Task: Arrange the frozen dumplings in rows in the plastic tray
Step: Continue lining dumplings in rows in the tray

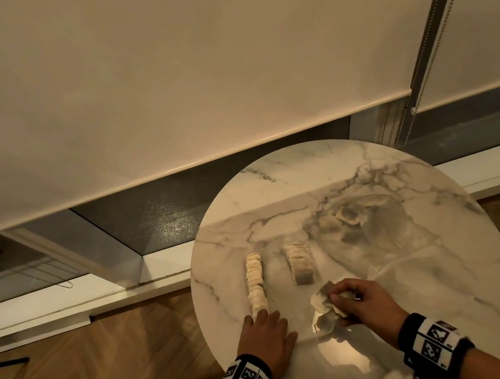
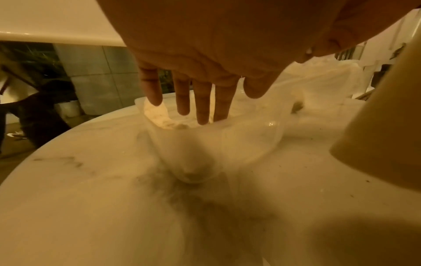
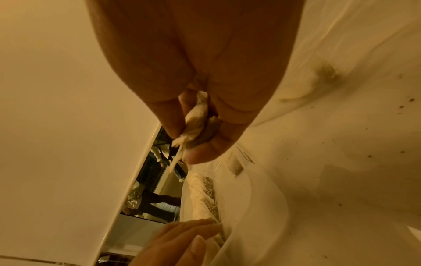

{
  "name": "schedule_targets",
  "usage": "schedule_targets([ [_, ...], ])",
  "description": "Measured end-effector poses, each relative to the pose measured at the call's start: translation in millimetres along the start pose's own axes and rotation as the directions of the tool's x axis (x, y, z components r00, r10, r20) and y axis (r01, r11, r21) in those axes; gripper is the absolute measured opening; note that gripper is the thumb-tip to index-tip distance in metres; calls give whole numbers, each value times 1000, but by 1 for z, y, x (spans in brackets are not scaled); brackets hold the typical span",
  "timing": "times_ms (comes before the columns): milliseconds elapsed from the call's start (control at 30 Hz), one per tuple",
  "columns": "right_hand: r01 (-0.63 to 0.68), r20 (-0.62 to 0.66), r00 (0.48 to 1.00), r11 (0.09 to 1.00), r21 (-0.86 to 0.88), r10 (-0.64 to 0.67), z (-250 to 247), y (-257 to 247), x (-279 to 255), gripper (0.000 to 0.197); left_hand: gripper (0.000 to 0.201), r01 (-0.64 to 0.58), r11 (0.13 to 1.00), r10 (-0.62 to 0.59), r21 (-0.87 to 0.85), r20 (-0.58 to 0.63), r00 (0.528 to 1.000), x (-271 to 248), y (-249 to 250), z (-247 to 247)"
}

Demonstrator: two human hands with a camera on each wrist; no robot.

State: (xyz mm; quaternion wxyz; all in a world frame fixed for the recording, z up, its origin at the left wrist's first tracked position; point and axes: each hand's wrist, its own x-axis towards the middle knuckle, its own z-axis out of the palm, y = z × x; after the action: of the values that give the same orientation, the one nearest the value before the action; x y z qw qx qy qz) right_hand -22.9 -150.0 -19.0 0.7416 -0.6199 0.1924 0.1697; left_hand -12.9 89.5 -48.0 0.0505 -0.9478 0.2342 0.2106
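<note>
The round marble table carries all the work. On it, ahead of both hands, lies the clear plastic tray; its walls are nearly invisible in the head view and show mainly as glints. Its long axis runs away from the person, and the rows follow that axis.

The left row of dumplings runs straight ahead of the left hand and reaches almost to its fingertips. The shorter right row lies ahead and to the left of the right hand, with an unfilled stretch between its near end and that hand. The right hand is therefore the nearer one to the next vacant position, in judgement the near end of the short row.

A crumpled clear plastic bag lies farther ahead of the right hand.

Left hand: flat, fingers extended, pressing on the near end of the tray; it holds nothing.

Right hand: fingers and thumb curled, pinching pale dumplings at their pleated edges; exactly how many cannot be determined. The dumplings appear stiff, thin-edged and off-white.
</note>
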Motion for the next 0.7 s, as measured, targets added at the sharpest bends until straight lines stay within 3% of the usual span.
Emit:
schedule_targets([
  [200,42,-11,999,999,23,-42,5,-14,0,9,63,46,999,-47,14,78,996,-3,-5,11],
  [433,133,-53,990,988,75,-129,4,-38,1,9,64,43,999,-44,11,73,996,-8,-8,18],
  [533,169,-48,985,981,92,-165,7,-45,0,10,59,41,998,-40,-37,19,999,-11,-6,11],
  [633,183,-32,983,977,112,-181,13,-50,-2,10,48,69,964,-93,-257,-82,992,-12,-2,-8],
  [700,177,-21,984,977,120,-176,18,-51,-3,9,36,75,818,-175,-570,-123,977,-10,1,-27],
])
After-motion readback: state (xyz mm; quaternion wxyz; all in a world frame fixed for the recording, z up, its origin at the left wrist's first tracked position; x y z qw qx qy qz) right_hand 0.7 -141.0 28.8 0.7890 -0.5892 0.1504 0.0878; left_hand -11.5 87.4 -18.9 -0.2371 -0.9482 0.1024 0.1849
